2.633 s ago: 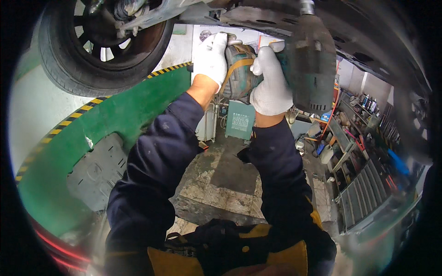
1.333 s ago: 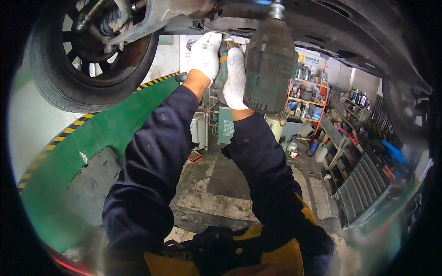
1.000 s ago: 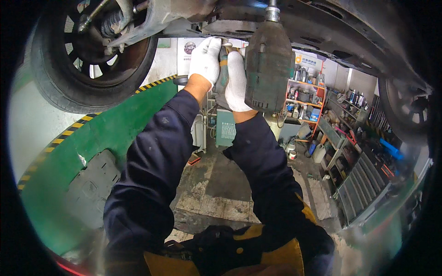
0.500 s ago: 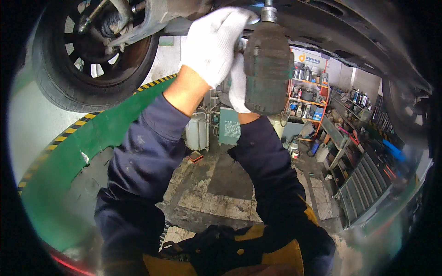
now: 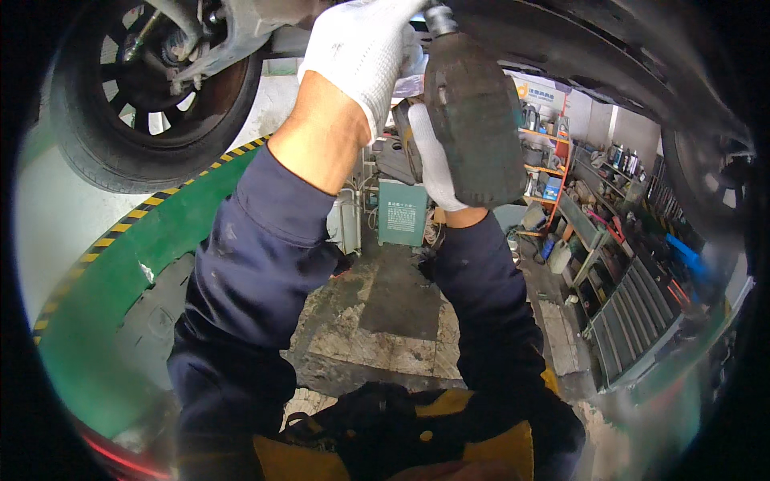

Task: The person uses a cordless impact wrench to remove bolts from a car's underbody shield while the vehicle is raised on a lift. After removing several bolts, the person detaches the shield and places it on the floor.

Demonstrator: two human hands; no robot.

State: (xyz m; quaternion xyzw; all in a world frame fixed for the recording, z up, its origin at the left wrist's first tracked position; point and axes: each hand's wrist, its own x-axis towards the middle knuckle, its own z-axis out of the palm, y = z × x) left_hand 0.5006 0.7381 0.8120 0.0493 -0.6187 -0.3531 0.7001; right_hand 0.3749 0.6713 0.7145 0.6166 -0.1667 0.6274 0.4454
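Note:
My right hand (image 5: 435,160), in a white knit glove, is wrapped round the grip of a dark, worn impact wrench (image 5: 473,120). The wrench points upward and leans left, with a bright metal socket (image 5: 440,19) on its nose. My left hand (image 5: 353,50), gloved alike, is raised beside the socket under the dark car underbody (image 5: 609,48). Its fingers close together near the socket's upper end, where the picture's top edge cuts them off. What they pinch, if anything, is hidden.
A car wheel (image 5: 152,104) hangs at upper left beside a suspension arm (image 5: 212,56). Behind stand a green cabinet (image 5: 402,212) and an orange-framed shelf (image 5: 553,172) with bottles. A cluttered metal rack (image 5: 634,321) lines the right. A green wall panel (image 5: 88,353) curves along the left.
The impact wrench has tilted, its socket moving up and left while its body swings down and right. My left hand has shifted slightly left and up; my right hand moved right.

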